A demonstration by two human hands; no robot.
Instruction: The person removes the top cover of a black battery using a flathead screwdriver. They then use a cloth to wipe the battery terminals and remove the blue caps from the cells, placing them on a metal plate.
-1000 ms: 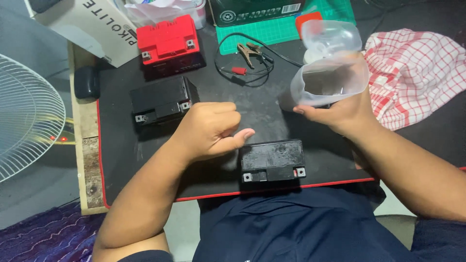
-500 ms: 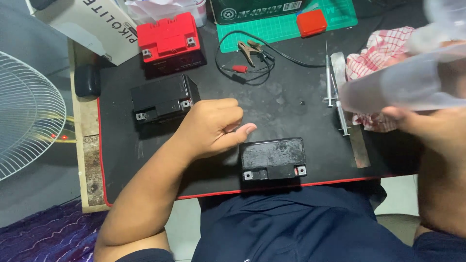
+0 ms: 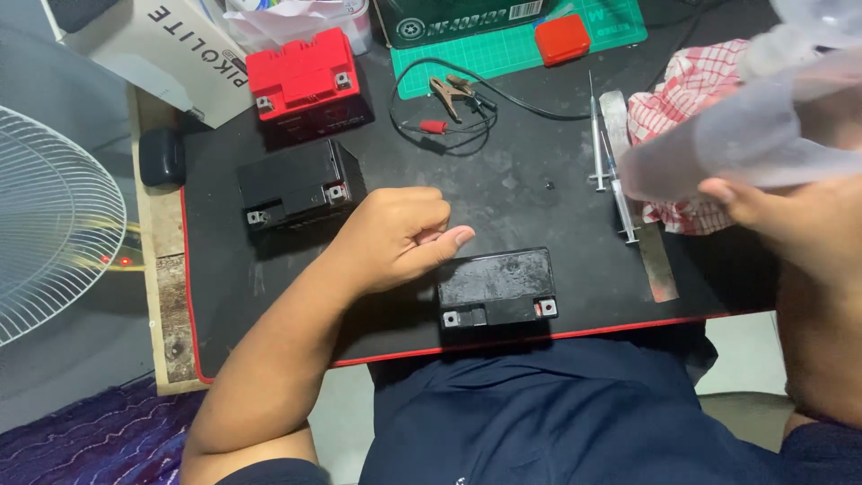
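My left hand [image 3: 395, 238] rests on the black mat as a loose fist, its thumb touching the left end of a small black battery [image 3: 498, 287] near the front edge. My right hand [image 3: 790, 224] is raised close to the camera at the right and grips a clear plastic container [image 3: 754, 135], which is blurred and covers part of the view. Below the container lie two syringes [image 3: 600, 135] beside a flat metal strip [image 3: 646, 242].
A second black battery [image 3: 296, 184] and a red battery [image 3: 305, 81] stand at the back left of the mat [image 3: 512, 198]. Crocodile-clip leads [image 3: 449, 103] lie on the mat in front of the green cutting mat [image 3: 503, 49]. A red-checked cloth [image 3: 691, 108] is right, a white fan [image 3: 49, 224] left.
My right hand has lifted the clear container up and to the right, toward the camera, uncovering the syringes and metal strip. My left hand has stayed in place.
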